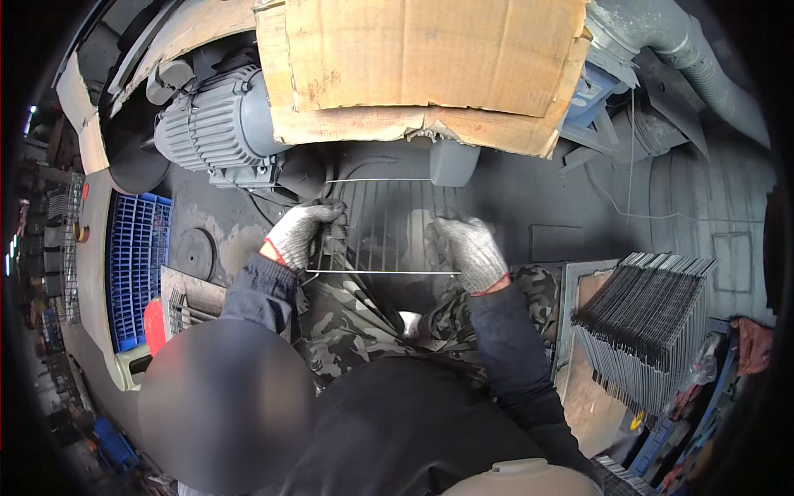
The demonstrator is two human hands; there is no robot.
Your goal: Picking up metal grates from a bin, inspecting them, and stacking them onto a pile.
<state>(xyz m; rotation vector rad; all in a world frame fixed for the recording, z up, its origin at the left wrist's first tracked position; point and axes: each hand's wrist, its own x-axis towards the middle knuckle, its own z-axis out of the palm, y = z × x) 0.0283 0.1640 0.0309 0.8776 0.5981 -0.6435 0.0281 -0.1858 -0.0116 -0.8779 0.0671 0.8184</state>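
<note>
A rectangular wire rack (382,271) of thin parallel rods spans the gap between my two hands, above my camouflage-patterned lap. My left hand (304,234), in a whitish knit glove with dark, soiled fingers, is closed on the rack's left side. On the opposite side my right hand (475,251), gloved the same way, grips the rack with its fingers partly hidden and slightly blurred. The rack's far edge lies just below a grey block-shaped machine part (454,163), under a hanging cardboard sheet (430,58).
A ribbed grey electric motor (217,124) stands at the far left. To my right, a thick stack of similar wire racks (645,326) rests on a board (589,397). A blue plastic crate (139,269) is at left, and a grey duct (711,74) curves at far right.
</note>
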